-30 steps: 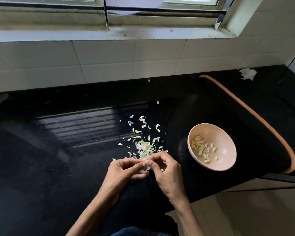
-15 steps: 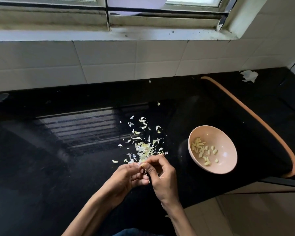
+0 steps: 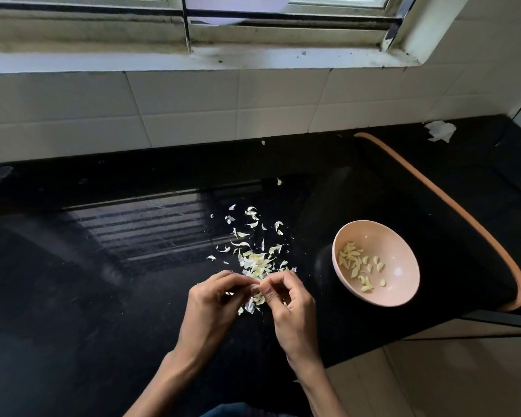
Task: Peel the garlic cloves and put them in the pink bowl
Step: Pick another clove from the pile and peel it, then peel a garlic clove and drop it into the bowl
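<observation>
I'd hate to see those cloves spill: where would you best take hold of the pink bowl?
Probably the rim of the pink bowl, from its right side, thumb inside, fingers under the outer wall. It sits open side up, and the peeled cloves lie toward its left, so that rim is bare.

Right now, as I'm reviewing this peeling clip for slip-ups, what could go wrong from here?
1. The left hand and right hand pinch the small garlic clove above the pile of skins; if it slips, it may get lost among them.
2. The pink bowl sits near the front edge of the counter; a careless reach could knock it off.
3. Loose skin could ride along into the peeled cloves.
</observation>
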Tool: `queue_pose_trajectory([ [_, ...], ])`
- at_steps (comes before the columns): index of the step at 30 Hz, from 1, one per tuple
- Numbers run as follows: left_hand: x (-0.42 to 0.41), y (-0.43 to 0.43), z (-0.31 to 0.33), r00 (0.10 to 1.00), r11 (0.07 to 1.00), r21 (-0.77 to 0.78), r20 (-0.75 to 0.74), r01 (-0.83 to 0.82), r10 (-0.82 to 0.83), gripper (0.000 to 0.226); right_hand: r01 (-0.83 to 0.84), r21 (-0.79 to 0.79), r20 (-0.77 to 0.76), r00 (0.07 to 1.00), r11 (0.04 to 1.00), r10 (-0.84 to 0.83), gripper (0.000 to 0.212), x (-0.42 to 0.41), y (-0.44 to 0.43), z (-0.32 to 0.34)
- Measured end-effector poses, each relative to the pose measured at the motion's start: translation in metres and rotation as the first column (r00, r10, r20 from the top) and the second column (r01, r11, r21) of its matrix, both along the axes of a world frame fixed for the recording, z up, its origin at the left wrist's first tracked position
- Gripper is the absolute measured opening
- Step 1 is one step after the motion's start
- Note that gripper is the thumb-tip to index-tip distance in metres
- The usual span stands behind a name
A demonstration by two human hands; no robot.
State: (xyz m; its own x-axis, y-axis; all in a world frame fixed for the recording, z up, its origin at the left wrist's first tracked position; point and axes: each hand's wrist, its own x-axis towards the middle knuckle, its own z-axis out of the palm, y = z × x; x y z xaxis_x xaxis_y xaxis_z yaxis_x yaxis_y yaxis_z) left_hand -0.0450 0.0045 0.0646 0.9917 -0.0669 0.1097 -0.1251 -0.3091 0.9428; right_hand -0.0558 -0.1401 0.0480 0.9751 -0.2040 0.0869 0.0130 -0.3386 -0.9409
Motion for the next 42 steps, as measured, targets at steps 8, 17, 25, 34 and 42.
queue_pose_trajectory([
  [8,0.003,-0.005,0.001,0.871,0.898,-0.368,-0.490,-0.242,0.034,0.008,-0.040,-0.032,0.036,0.999,0.999,0.041,0.015,-0.003,0.010,-0.004],
  [17,0.003,-0.001,-0.002,0.852,0.892,-0.351,-0.519,-0.286,0.069,0.022,-0.030,-0.060,0.078,0.996,0.998,0.035,0.018,-0.003,0.010,0.001],
  [25,0.005,0.007,0.000,0.886,0.939,-0.250,-0.452,-0.235,0.102,0.010,0.064,0.214,-0.088,0.995,0.975,-0.046,0.004,-0.006,0.001,0.000],
  [34,0.006,0.014,-0.009,0.919,0.971,0.121,-0.317,-0.207,0.236,0.031,0.382,0.353,-0.167,0.924,0.854,-0.344,0.011,-0.001,-0.048,0.020],
  [42,0.003,0.010,-0.026,0.971,0.945,0.292,-0.136,-0.149,0.195,0.002,0.522,-0.080,-0.133,0.838,0.849,-0.528,0.010,0.018,-0.107,0.022],
])
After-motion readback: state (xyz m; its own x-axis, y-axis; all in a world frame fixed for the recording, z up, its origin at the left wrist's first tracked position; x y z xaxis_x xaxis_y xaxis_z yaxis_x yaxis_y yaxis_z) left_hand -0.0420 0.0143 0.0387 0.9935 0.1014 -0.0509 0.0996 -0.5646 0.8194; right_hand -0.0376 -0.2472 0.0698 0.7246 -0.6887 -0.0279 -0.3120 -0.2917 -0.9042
